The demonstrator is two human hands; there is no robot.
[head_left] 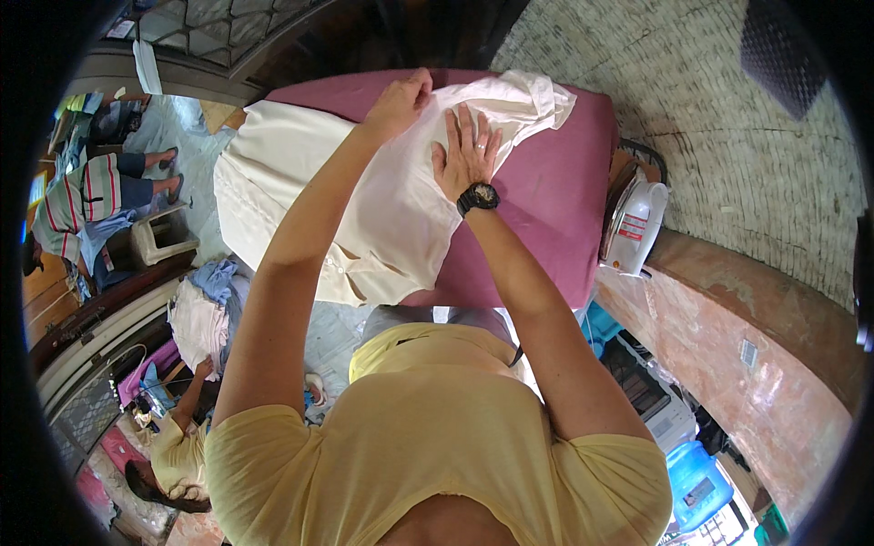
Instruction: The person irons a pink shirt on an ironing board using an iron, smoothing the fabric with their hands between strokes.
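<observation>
A cream-white shirt [382,209] with small buttons near its lower edge lies spread over a mauve padded ironing board [537,218]. At the board's far side my left hand [401,105] is closed, its curled fingers gripping the shirt by its upper edge. My right hand [469,156], with a ring and a dark wristwatch, rests flat and open on the shirt, fingers spread. Beyond it the bunched end of the shirt runs toward the board's far right corner. What looks like a white iron [633,223] sits on a rack at the board's right end.
A dark metal grille door [228,36] stands beyond the board. To the left are a person in a striped top [91,200], a plastic stool [164,237], piled clothes [202,314] and another person [177,455]. A stone wall rises right, with a blue water jug [699,487] below.
</observation>
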